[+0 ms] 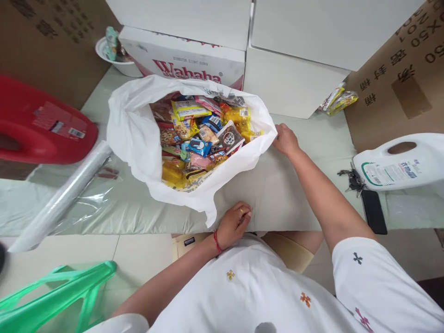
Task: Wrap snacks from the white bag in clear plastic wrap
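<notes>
A white plastic bag [133, 155] stands wide open on the cloth-covered table, its rim folded outward. Inside lie many small wrapped snacks, among them a yellow packet [189, 109], a dark square packet [229, 138] and a blue packet [197, 146]. My right hand [286, 139] is closed on the bag's right rim, its fingertips partly hidden. At the table's near edge rests my left hand [236, 224], its fingers curled and nothing visible in them. A ring and a red string bracelet show on it, and a loose corner of the bag hangs close by.
Cartons, including a Wahaha box [199, 60], line the back. To the left are a red jug [45, 125], a clear plastic roll [65, 194] and a green stool [62, 291]. A white detergent bottle [404, 162], keys [354, 179] and a black phone [373, 212] lie right.
</notes>
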### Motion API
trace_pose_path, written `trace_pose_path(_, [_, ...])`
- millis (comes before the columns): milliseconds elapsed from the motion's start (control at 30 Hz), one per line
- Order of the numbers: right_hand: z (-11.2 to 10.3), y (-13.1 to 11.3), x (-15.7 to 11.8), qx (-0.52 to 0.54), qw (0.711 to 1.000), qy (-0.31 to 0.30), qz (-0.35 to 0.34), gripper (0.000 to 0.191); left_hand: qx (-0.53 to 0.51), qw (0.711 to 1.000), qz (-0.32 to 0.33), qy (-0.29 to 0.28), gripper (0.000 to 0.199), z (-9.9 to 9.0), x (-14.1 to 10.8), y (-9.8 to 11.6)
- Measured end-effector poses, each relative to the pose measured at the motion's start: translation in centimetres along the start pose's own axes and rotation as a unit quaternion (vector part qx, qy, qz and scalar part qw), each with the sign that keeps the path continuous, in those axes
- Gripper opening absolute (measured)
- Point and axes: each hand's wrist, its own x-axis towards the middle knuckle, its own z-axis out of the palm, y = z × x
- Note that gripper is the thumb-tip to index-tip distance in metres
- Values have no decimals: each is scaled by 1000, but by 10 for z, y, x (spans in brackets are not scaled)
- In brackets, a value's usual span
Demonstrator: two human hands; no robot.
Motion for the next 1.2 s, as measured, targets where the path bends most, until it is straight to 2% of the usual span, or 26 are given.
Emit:
trace_pose_path(100, [10,-12,-3,54,997,2,55,17,-18,1000,1,8,27,-3,-3,-2])
trace_pose_path(167, [7,-9,-30,136,986,44,84,18,-34,999,-11,15,30,-5,-6,-3])
trace_pose_path(233, [-1,-5,-74,246,960,54,119,25,-63,997,-40,15,33,-7,-5,-3])
trace_pose_path(267, [-6,-5,-101,342,927,40,152,29,-89,994,-63,11,35,-7,-3,-1])
trace_pose_path(333, [-13,-11,-155,516,829,-34,213,41,-192,974,-121,7,40,-5,5,4])
trace_pose_path(367, [-15,-17,-181,566,786,-76,239,45,-267,952,-151,5,45,-3,12,7])
trace_pose_path(400, [-14,-25,-204,589,757,-117,259,47,-348,920,-178,-1,53,1,19,11])
trace_pose_path(433, [-12,-34,-223,593,744,-144,272,48,-421,884,-200,-17,62,4,27,15])
trace_pose_path(467, [-9,-42,-238,583,748,-152,277,47,-473,853,-216,-43,68,9,34,19])
trace_pose_path(500, [-5,-48,-249,563,765,-145,278,46,-497,835,-226,-71,71,13,40,22])
trace_pose_path(533, [-2,-53,-256,538,787,-124,275,45,-493,833,-231,-94,70,17,44,25])
trace_pose_path(600, [2,-56,-262,488,827,-76,267,42,-436,864,-234,-98,61,22,48,28])
trace_pose_path(667, [2,-53,-262,462,846,-51,262,41,-369,897,-236,-49,55,23,46,26])
trace_pose_path(767, [-5,-46,-257,455,854,-32,251,38,-320,910,-262,16,49,15,39,20])
trace_pose_path(900, [-16,-41,-250,461,855,-18,238,38,-325,904,-276,43,47,-4,26,17])
trace_pose_path(1000, [-19,-40,-248,461,855,-18,236,39,-407,880,-238,66,55,-17,19,21])
trace_pose_path(1100, [-19,-41,-248,461,853,-22,243,40,-462,849,-244,75,57,-26,17,24])
trace_pose_path(1133, [-19,-41,-249,460,853,-21,246,40,-458,850,-251,73,53,-29,17,23])
trace_pose_path(1200, [-21,-39,-250,460,852,-7,252,39,-421,869,-254,62,50,-34,18,17])
